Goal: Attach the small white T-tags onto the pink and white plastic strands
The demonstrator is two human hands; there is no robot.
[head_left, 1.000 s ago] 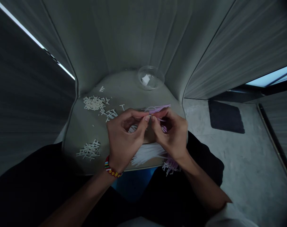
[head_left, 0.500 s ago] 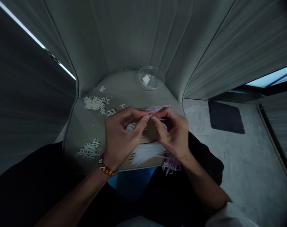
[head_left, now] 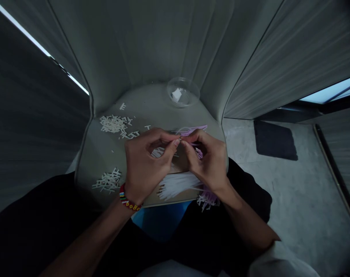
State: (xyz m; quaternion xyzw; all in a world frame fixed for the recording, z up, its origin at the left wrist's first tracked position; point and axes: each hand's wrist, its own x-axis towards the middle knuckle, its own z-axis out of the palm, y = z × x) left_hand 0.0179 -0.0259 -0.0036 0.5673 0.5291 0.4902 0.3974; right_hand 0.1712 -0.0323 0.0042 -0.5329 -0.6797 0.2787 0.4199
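My left hand, with a beaded bracelet at its wrist, is closed in a pinch over the middle of the chair seat. Its thumb and forefinger meet those of my right hand, closed in a pinch as well. Both hold a small white piece between the fingertips, mostly hidden by them. Below lies a bundle of thin white strips. Purple strips lie behind my right hand, and a purple bunch with white ends sticks out under my right wrist.
On the seat to the left are a pile of small white bits and another pile of branched white bits. A clear round container with a white scrap stands near the backrest. A dark mat lies on the floor at right.
Both hands stay pinched together, and their fingertips have drawn closer, covering more of the small white piece. The whole view has shifted slightly; the piles lie as before.
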